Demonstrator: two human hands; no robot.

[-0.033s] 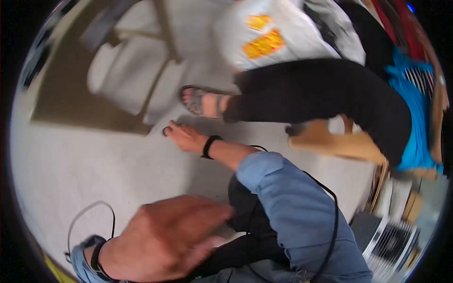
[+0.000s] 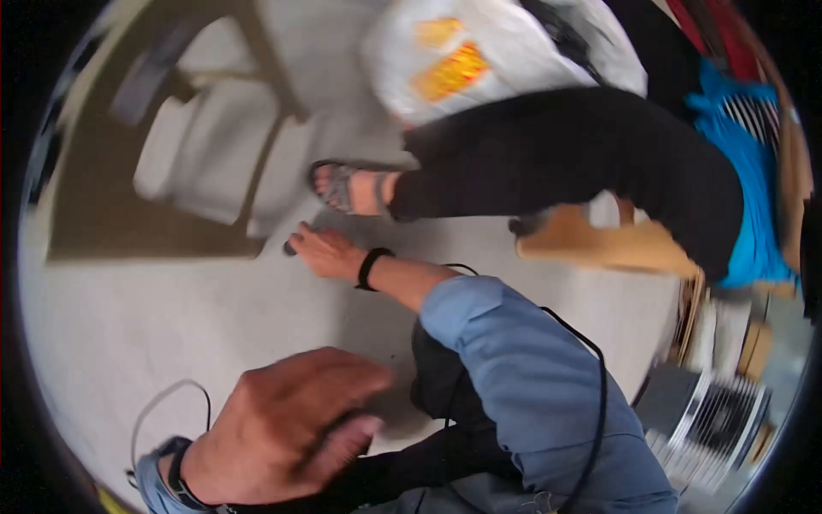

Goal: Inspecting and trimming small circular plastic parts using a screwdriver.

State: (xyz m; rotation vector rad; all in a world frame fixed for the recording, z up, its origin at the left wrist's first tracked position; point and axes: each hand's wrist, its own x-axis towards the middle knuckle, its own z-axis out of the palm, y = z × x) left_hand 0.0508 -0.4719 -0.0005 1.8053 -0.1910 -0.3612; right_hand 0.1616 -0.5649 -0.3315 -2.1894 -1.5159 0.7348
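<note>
My right hand [image 2: 324,252] reaches far forward, low over the pale floor, just short of another person's sandalled foot [image 2: 351,188]. Its fingers are closed round a small dark object [image 2: 289,248], too small and blurred to name. Close to me on the left, my left hand [image 2: 278,420] hangs over the floor, its fingers bent and the thumb held apart from them. I see nothing clearly held in it, though motion smears the fingertips. A black band circles each wrist, and a black cord [image 2: 591,377] runs over my right sleeve.
The other person's black-trousered leg [image 2: 548,154] stretches across ahead, beside a white plastic bag [image 2: 488,60]. A brown board-like panel with openings [image 2: 94,206] stands far left. Right are a wooden stool [image 2: 599,244] and a grilled grey appliance [image 2: 719,420]. A thin cable [image 2: 163,390] loops at left.
The whole view has shifted a little, with the bag, leg and panel sliding left. My left fingertips have drawn back slightly, and a gap shows between thumb and fingers. My right hand keeps its hold.
</note>
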